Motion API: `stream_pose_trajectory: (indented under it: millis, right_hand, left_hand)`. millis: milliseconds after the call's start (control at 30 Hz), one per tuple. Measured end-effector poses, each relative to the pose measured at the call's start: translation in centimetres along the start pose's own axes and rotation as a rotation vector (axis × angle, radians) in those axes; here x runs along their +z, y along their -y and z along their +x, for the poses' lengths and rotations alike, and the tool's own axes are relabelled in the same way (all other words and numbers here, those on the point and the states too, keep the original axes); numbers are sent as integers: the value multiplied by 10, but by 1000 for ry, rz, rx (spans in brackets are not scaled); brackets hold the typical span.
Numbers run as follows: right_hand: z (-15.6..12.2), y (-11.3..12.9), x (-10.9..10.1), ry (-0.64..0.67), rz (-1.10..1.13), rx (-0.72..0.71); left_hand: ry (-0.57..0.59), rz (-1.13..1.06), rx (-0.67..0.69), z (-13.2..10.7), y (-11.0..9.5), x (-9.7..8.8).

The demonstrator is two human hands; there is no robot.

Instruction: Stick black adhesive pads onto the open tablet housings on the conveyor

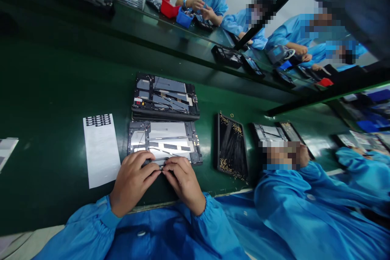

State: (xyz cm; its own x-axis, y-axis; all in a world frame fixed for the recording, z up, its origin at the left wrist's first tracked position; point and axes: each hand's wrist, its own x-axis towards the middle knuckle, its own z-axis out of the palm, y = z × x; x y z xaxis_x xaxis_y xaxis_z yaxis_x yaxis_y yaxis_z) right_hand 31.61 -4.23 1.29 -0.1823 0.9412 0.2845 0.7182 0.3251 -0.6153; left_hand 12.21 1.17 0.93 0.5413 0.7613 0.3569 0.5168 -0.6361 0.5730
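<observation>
An opened tablet housing (167, 129) with silver panels and black strips lies flat on the green bench in front of me. At its near edge my left hand (133, 178) has its thumb and index finger pinched together. My right hand (185, 180) meets it there, fingers also closed in a pinch. Between the fingertips is a small dark piece, too hidden to name. Just behind sits a stack of similar tablet housings (170, 94). Left of my hands lies a white backing sheet (103, 152) with rows of black stickers along its far end.
A black tray (233, 146) of thin black cables with gold ends stands to the right. Beyond it a co-worker's blue sleeve (283, 191) reaches over more housings. A raised shelf (137, 34) crosses the back, with red (168, 8) and blue (184, 18) bins.
</observation>
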Motion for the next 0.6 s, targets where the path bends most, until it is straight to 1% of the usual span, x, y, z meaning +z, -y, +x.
stream_pose_trajectory:
  millis: [133, 367, 433, 500, 600]
  right_hand:
    - [0, 1, -1, -6, -6, -3]
    - [-2, 0, 5, -24, -13, -7]
    - [-3, -1, 8, -53, -18, -23]
    - [-4, -1, 10, -95, -57, -59]
    - [-8, 0, 13, -137, -184, -196]
  left_hand:
    - [15, -2, 3, 0, 1, 0]
    - [-16, 7, -34, 0, -5, 3]
    - [-16, 12, -37, 2, -4, 3]
    - [-15, 10, -20, 3, -2, 2]
    - [-34, -3, 65, -2, 9, 2]
